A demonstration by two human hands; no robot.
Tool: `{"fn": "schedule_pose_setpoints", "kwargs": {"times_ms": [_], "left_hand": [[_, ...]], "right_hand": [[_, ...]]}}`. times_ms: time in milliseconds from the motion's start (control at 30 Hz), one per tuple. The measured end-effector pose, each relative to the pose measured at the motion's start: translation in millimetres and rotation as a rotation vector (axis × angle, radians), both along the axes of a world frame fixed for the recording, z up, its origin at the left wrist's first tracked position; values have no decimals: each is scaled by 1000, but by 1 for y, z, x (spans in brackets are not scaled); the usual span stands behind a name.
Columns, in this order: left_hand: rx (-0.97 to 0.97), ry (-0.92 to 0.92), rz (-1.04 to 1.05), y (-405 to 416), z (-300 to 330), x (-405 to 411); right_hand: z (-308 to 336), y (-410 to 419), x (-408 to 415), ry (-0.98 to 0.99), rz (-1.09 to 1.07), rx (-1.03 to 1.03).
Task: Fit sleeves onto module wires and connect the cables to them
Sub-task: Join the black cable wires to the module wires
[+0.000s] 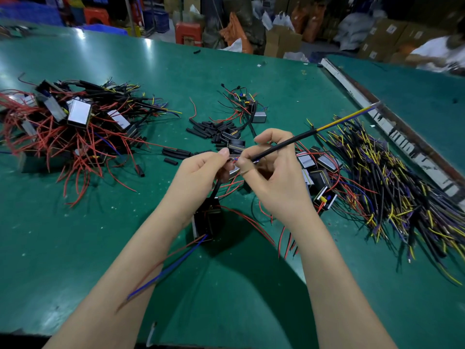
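Both hands meet above the middle of the green table [226,285]. My left hand [201,172] pinches thin wires that rise from a black module [207,220] hanging below it, with red and blue leads trailing toward me. My right hand [271,167] pinches a black cable [289,142] at its near end, where it meets those wires. The cable slants up to the right and ends in yellow and blue cores [349,117]. The joint between thumbs is mostly hidden by fingers. Loose black sleeves [208,129] lie just beyond my hands.
A big heap of modules with red wires [73,122] fills the left. Several modules [319,172] lie right of my hands, beside a pile of black, yellow and blue cables [392,177]. One module [259,115] lies farther back. A metal rail [372,114] borders the right.
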State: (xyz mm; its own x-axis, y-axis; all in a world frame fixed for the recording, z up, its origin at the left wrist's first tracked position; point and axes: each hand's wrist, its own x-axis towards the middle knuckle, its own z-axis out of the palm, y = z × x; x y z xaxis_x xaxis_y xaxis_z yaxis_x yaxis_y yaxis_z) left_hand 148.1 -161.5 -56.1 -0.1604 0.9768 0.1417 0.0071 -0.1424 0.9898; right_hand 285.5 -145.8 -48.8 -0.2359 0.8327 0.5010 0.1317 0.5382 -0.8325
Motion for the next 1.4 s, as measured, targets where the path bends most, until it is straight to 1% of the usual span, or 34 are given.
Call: {"fn": "schedule_pose_setpoints", "kwargs": {"times_ms": [67, 233, 367, 467, 700, 833, 900, 933, 967, 1033, 1100, 1133, 1167, 1200, 1267, 1400], "left_hand": [[-59, -48, -47, -1, 1, 1], [-161, -118, -100, 0, 3, 0], [-151, -114, -111, -1, 3, -3], [-98, -52, -55, -1, 3, -4], [-96, -93, -98, -2, 4, -4], [-91, -229, -157, -3, 6, -1], [-71, -266, -165, -3, 5, 0], [-42, -236, -146, -3, 4, 0], [4, -148, -107, -2, 3, 0], [142, 147, 12, -1, -2, 0], [320, 447, 127, -1, -4, -2], [401, 551, 162, -1, -5, -4], [462, 613, 181, -1, -6, -4], [496, 635, 185, -1, -7, -5], [495, 589, 171, -1, -8, -4], [313, 285, 82, -1, -6, -2]], "right_hand": [[0, 0, 1, -30, -5, 16], [0, 2, 5, -195, -58, 100], [-1, 1, 5, -269, -102, 144], [-1, 0, 3, -273, -104, 127], [1, -2, 0, -229, -92, 100], [1, -1, -2, -211, -91, 92], [0, -1, -3, -198, -98, 79], [0, -2, -4, -185, -105, 69], [-1, -2, -5, -164, -109, 59], [-2, -1, -5, -107, -113, 39], [-3, -2, -4, -43, -112, 4], [-2, -2, -4, -6, -107, -22], [-2, -1, -4, 31, -100, -50], [-2, -1, -4, 66, -92, -77], [0, -1, -5, 123, -77, -109], [2, -3, -5, 149, -81, -121]]}}
